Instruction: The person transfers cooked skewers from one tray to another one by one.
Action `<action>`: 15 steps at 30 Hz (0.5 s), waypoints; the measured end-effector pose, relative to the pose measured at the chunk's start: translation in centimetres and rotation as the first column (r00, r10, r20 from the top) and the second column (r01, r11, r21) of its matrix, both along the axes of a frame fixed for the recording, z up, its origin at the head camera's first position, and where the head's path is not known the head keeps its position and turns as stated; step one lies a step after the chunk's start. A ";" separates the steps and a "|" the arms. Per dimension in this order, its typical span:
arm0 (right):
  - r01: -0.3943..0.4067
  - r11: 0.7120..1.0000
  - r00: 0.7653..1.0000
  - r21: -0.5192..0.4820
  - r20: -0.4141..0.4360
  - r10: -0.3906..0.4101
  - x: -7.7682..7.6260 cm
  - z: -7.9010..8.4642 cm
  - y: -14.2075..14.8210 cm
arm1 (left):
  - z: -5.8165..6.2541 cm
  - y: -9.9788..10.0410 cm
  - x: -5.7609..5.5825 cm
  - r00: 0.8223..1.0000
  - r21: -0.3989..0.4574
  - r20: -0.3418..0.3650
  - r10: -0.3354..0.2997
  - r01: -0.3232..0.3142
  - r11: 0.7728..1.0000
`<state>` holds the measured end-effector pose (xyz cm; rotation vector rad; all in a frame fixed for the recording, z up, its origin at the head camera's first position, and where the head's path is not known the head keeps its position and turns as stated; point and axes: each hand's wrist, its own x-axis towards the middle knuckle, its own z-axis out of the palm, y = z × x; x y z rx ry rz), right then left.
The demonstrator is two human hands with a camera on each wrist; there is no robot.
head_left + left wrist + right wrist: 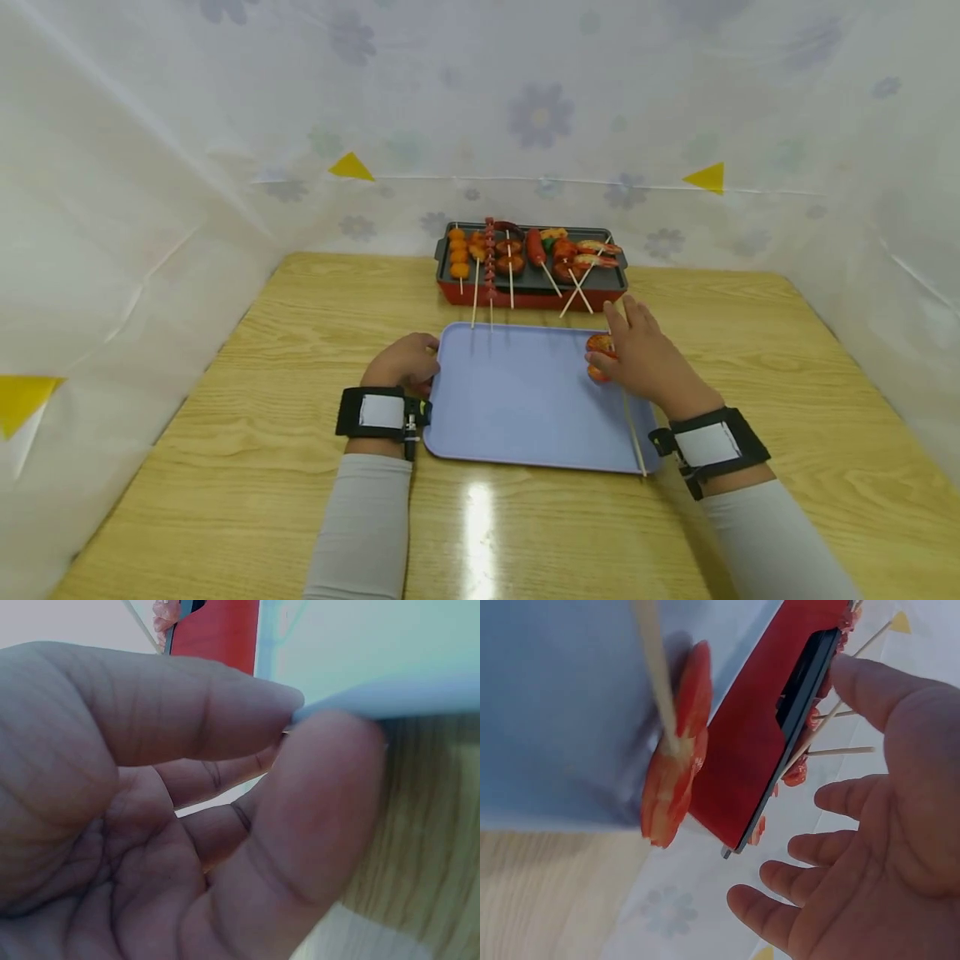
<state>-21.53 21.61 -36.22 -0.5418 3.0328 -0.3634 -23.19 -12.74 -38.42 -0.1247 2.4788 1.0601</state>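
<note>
A light blue tray (517, 408) lies on the wooden table, and my left hand (401, 360) pinches its left edge. In the left wrist view the thumb and forefinger meet at the rim of the tray (427, 694). Over the tray's right end, my right hand (651, 360) hovers with fingers spread. Below it is a skewer of red-orange toy food, perhaps shrimp (598, 373), its stick running toward the near right corner. The right wrist view shows this skewer (679, 776) on the tray, apart from the right hand (900, 825), whose palm holds nothing.
Behind the tray stands a red toy grill (525, 302) with a dark top. It bears several skewers, among them orange balls (459, 257) and a sausage (535, 247); some sticks overhang its front. A flowered white curtain (465, 108) encloses the table's back and sides.
</note>
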 end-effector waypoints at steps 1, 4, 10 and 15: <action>0.005 1.000 1.000 -0.019 0.011 -0.005 -0.2 0.0 0.0 | 0.0 0.0 0.0 1.000 -0.005 -0.003 -0.001 0.001 1.000; 0.014 0.998 0.999 -0.069 0.040 -0.011 -0.9 0.1 0.0 | 0.1 0.1 0.1 1.000 -0.008 -0.007 -0.002 0.002 1.000; 0.038 0.982 0.999 -0.182 0.021 -0.035 -2.3 -0.3 -0.5 | 0.0 0.0 -0.1 1.000 -0.022 -0.014 -0.013 0.013 1.000; 0.095 0.954 0.995 -0.286 0.004 -0.098 -3.5 -0.8 -1.0 | -0.2 -0.1 -0.2 0.999 -0.037 -0.023 -0.032 0.031 0.999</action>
